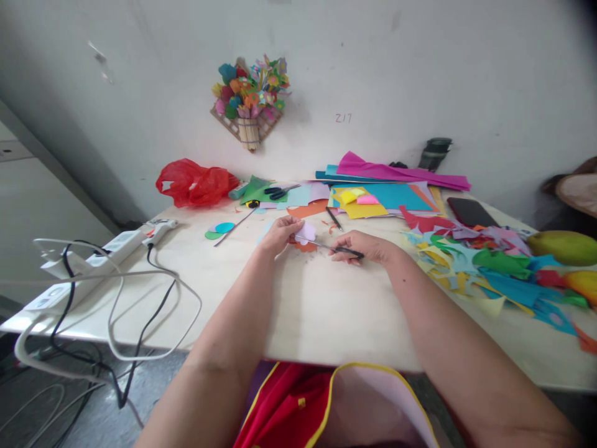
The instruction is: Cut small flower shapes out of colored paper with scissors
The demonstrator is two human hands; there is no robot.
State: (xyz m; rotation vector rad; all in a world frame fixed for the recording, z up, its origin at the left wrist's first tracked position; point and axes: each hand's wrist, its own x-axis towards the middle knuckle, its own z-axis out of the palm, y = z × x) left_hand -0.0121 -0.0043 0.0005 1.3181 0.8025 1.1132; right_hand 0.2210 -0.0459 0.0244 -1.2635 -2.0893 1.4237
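Observation:
My left hand (282, 235) pinches a small lilac paper shape (305, 233) over the middle of the table. In my right hand (368, 247) are dark-handled scissors (347, 251), their metal blades pointing left to the edge of the lilac paper. An orange scalloped paper piece (305, 247) shows just below the blades; whether it is held or lies on the table I cannot tell. Just beyond the hands a black pen (334, 219) lies beside small orange scraps. Blue and green paper circles (224, 228) lie to the left, near a thin dark strip.
Coloured paper scraps (504, 261) are heaped at right, with a phone (472, 213) and a green mango (562, 247). Paper sheets (396, 198), a second pair of scissors (278, 193) and a red plastic bag (196, 182) line the back. A power strip (88, 267) with looping cables occupies the left.

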